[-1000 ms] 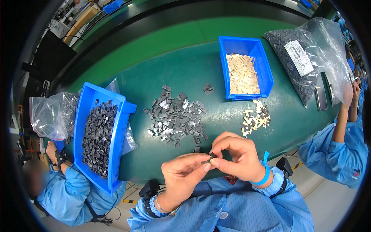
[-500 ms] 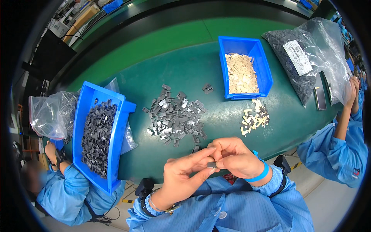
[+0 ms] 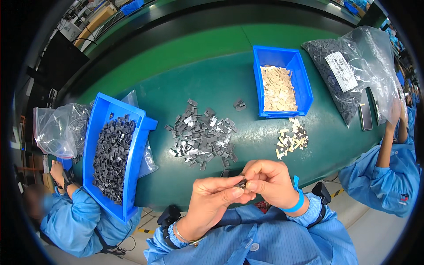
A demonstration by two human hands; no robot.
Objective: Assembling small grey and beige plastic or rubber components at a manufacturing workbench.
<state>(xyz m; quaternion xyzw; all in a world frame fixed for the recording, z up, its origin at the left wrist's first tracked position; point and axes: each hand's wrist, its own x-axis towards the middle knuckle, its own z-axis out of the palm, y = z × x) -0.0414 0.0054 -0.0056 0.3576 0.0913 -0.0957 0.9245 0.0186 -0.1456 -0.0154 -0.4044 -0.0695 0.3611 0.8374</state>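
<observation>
A small dark grey plastic piece is pinched between both hands at the table's near edge. My left hand grips it with thumb and fingertips from the left. My right hand, with a blue band at the wrist, closes thumb and forefinger on its other end. The fingers cover most of the piece. Just beyond my hands lies a loose heap of similar grey pieces. A smaller pile of cream and dark bits is to the right of it.
At left stands a blue bin of dark pieces, beside a clear plastic bag. A blue bin of cream strips is at the far right centre. Further right are a bag of dark parts and a phone. Co-workers sit on both sides.
The grey piece has been turned between my fingertips, and my left thumb has shifted up over it. Both hands stay close together in nearly the same place.
</observation>
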